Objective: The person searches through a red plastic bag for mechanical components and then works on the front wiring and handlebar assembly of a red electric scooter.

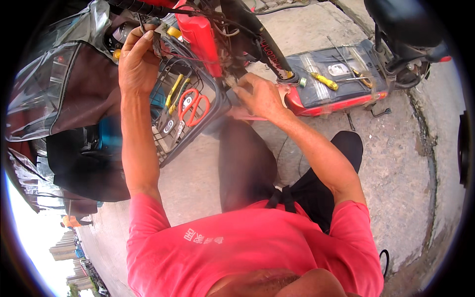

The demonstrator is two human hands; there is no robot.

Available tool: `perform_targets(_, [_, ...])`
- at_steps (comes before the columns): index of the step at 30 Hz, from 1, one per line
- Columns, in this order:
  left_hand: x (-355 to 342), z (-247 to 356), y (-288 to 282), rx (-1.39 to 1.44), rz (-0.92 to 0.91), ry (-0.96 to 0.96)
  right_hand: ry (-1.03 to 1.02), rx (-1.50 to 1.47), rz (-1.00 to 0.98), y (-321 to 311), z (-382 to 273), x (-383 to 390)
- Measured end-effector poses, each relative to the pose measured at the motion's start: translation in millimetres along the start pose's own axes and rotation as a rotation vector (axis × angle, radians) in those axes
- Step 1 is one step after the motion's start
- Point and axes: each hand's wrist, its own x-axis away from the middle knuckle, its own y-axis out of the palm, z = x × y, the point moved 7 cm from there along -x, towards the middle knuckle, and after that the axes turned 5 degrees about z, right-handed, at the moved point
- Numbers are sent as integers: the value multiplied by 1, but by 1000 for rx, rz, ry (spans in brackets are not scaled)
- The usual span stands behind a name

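My left hand (136, 62) is raised at the upper left, thumb and fingers pinching a small dark part (157, 44) with thin wires running off it. Those wires stretch right toward the red body panel (198, 37) of an electric bike. My right hand (260, 96) is closed beside the lower end of that panel, fingertips at a pale, connector-like piece (230, 80) among the wires. What exactly those fingertips grip is too small to tell. Below my left hand is a grey wire basket (217, 106) holding red-handled scissors (195, 109) and yellow-handled pliers (174, 91).
To the right, a taped dark battery case (316, 62) with a red edge carries a yellow-handled screwdriver (324, 80) and other slim tools. A black frame tube (267, 44) slants above my right hand. At the left hangs a clear and maroon rain cover (59, 89).
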Motion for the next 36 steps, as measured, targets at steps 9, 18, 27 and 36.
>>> perform_targets(9, [4,2,8,-25,-4,-39,-79,-190,17,1,-5,-7])
perform_targets(18, [2,1,-1,-304,264,34,-79,-173,57,-3,0,-10])
perform_targets(27, [14,16,-3,-557,387,118,-173,-106,180,-39,-42,-10])
perform_targets(36, [17,15,5,-437,234,-5,-288,-267,101,-51,-160,-9])
